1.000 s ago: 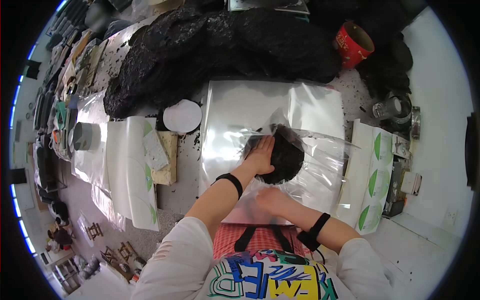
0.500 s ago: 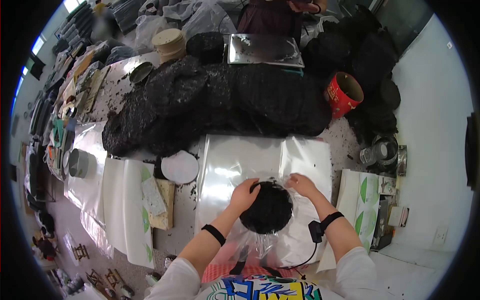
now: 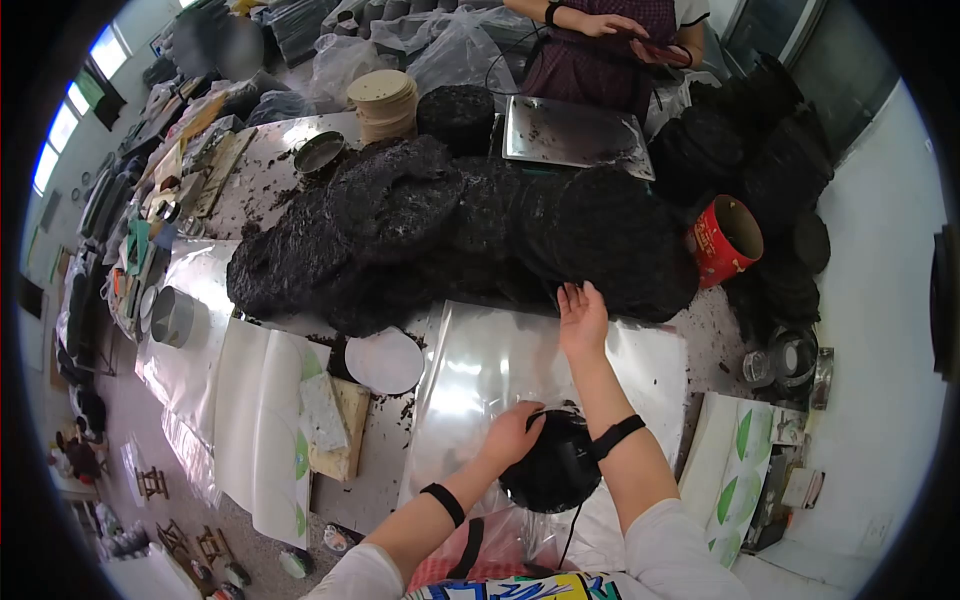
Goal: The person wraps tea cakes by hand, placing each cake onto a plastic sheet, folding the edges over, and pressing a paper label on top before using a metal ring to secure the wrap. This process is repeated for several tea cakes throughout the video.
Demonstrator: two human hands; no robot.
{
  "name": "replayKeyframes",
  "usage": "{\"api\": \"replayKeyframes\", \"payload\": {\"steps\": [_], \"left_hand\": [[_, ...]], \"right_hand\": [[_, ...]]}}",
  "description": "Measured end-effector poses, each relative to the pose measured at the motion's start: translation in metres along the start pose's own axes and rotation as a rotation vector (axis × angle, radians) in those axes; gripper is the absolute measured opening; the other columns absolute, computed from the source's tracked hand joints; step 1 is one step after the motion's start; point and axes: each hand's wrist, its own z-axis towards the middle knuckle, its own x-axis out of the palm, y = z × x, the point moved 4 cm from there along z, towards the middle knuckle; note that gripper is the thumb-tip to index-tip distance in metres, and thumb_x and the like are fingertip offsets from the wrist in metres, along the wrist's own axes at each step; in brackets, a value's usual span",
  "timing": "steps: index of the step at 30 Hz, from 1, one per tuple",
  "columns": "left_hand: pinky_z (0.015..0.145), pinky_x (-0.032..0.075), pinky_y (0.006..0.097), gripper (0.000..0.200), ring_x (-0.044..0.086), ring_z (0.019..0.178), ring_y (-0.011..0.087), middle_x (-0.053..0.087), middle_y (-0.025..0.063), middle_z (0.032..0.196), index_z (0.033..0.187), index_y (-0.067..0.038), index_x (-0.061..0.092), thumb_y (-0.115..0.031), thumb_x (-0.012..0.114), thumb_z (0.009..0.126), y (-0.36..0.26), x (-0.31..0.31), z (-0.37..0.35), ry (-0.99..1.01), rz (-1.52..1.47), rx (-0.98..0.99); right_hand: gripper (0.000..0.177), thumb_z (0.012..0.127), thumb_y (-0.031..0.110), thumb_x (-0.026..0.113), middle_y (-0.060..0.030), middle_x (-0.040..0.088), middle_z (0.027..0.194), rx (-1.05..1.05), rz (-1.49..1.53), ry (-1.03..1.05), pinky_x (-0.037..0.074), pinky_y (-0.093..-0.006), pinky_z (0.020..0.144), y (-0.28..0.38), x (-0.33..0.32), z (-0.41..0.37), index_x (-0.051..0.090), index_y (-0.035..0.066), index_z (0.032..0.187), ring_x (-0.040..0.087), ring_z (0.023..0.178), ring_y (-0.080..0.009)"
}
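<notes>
A round black cake [image 3: 552, 480] of matted material lies in front of me, with clear plastic film around its lower side. My left hand [image 3: 514, 436] grips its upper left edge, thumb over the top and fingers along the rim. Farther out, my right hand [image 3: 583, 318] reaches forward with fingers extended, holding nothing. Its fingertips are right at the front edge of the big heap of black cakes [image 3: 590, 225]. Shiny clear plastic sheets [image 3: 480, 350] are spread on the table beneath both hands.
A red tub [image 3: 724, 242] stands right of the heap. On the left are a white disc [image 3: 384, 361], a wooden block [image 3: 345, 430] and a metal ring [image 3: 173, 317]. Behind the heap sit a metal tray [image 3: 575, 135] and a stack of pale discs [image 3: 384, 104]. Another person [image 3: 610, 45] stands across the table.
My right hand has left the right rim of the black cake and moved forward to the heap. My left hand stays at the cake's edge. The view has tilted up.
</notes>
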Motion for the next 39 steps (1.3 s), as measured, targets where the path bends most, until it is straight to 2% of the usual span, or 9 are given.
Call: {"api": "replayKeyframes", "payload": {"steps": [7, 11, 14, 19, 24, 26, 29, 32, 39], "left_hand": [[0.094, 0.046, 0.0414, 0.040, 0.057, 0.111, 0.0374, 0.060, 0.0231, 0.117, 0.125, 0.000, 0.051, -0.025, 0.051, 0.094, 0.001, -0.007, -0.006, -0.058, -0.063, 0.029], [0.111, 0.029, 0.0369, 0.062, 0.034, 0.137, 0.0249, 0.031, 0.0120, 0.150, 0.151, -0.011, 0.015, -0.044, 0.032, 0.102, -0.072, -0.063, 0.001, 0.030, -1.406, -0.081], [0.109, 0.029, 0.0320, 0.048, 0.039, 0.133, 0.0259, 0.044, 0.0147, 0.142, 0.142, -0.002, 0.038, -0.018, 0.049, 0.097, -0.125, -0.072, 0.011, -0.099, -0.497, 0.261], [0.109, 0.030, 0.0338, 0.047, 0.043, 0.130, 0.0288, 0.046, 0.0167, 0.138, 0.139, -0.001, 0.039, -0.014, 0.050, 0.096, -0.154, -0.067, -0.051, -0.197, -0.381, 0.303], [0.111, 0.028, 0.0391, 0.050, 0.040, 0.131, 0.0321, 0.044, 0.0197, 0.138, 0.138, -0.002, 0.041, -0.012, 0.055, 0.091, -0.028, -0.016, -0.104, -0.309, -0.426, 0.015], [0.112, 0.026, 0.0459, 0.060, 0.036, 0.134, 0.0322, 0.041, 0.0187, 0.142, 0.138, -0.003, 0.041, -0.012, 0.064, 0.083, -0.012, -0.007, -0.117, -0.255, 0.382, 0.049], [0.112, 0.025, 0.0511, 0.068, 0.031, 0.138, 0.0321, 0.037, 0.0174, 0.145, 0.138, -0.003, 0.041, -0.014, 0.069, 0.076, -0.073, -0.024, -0.114, -0.214, 0.579, 0.347], [0.116, 0.021, 0.0461, 0.073, 0.022, 0.143, 0.0309, 0.025, 0.0169, 0.153, 0.144, -0.001, 0.031, -0.033, 0.062, 0.087, -0.069, 0.017, -0.084, 0.286, 0.558, 0.601], [0.117, 0.016, 0.0439, 0.082, 0.014, 0.146, 0.0261, 0.016, 0.0139, 0.157, 0.149, -0.001, 0.018, -0.048, 0.051, 0.091, 0.001, 0.081, -0.074, 0.457, 0.795, 0.414]], "right_hand": [[0.034, 0.083, 0.012, 0.055, -0.0100, 0.060, 0.118, 0.135, -0.035, 0.105, 0.047, -0.0453, 0.096, 0.130, -0.039, -0.132, 0.054, 0.006, 0.117, 0.058, 0.109, -0.0265], [0.053, 0.081, 0.011, 0.052, -0.0114, 0.058, 0.122, 0.061, -0.580, 0.088, 0.053, -0.0435, 0.086, 0.179, -0.053, -0.216, 0.042, 0.005, 0.133, 0.058, 0.111, -0.0240], [0.056, 0.085, 0.010, 0.054, -0.0098, 0.050, 0.133, 0.010, -0.780, 0.134, 0.047, -0.0344, 0.095, 0.188, -0.054, -0.236, 0.037, 0.001, 0.138, 0.055, 0.111, -0.0188], [0.051, 0.094, 0.021, 0.060, -0.0095, 0.051, 0.133, -0.190, -0.876, 0.108, 0.040, -0.0331, 0.103, 0.176, -0.041, -0.264, 0.042, 0.001, 0.137, 0.053, 0.117, -0.0217], [0.044, 0.095, 0.028, 0.043, -0.0114, 0.055, 0.132, 0.064, 0.130, -0.345, 0.041, -0.0434, 0.105, 0.092, -0.148, -0.270, 0.050, 0.004, 0.131, 0.053, 0.121, -0.0286], [0.046, 0.092, 0.029, 0.041, -0.0124, 0.055, 0.132, 0.077, 0.231, -0.279, 0.042, -0.0451, 0.104, 0.086, -0.161, -0.273, 0.052, 0.004, 0.129, 0.053, 0.121, -0.0298], [0.050, 0.084, 0.030, 0.044, -0.0133, 0.056, 0.131, 0.093, 0.389, -0.132, 0.042, -0.0463, 0.104, 0.089, -0.180, -0.271, 0.056, 0.003, 0.125, 0.053, 0.121, -0.0312], [0.052, 0.084, 0.030, 0.044, -0.0132, 0.055, 0.131, 0.181, 0.472, 0.117, 0.042, -0.0464, 0.104, 0.094, -0.184, -0.266, 0.054, 0.004, 0.128, 0.053, 0.121, -0.0317], [0.053, 0.080, 0.012, 0.050, -0.0107, 0.052, 0.134, -0.055, 0.138, -0.338, 0.041, -0.0455, 0.107, 0.151, -0.210, -0.294, 0.049, 0.008, 0.133, 0.050, 0.123, -0.0323]]}}
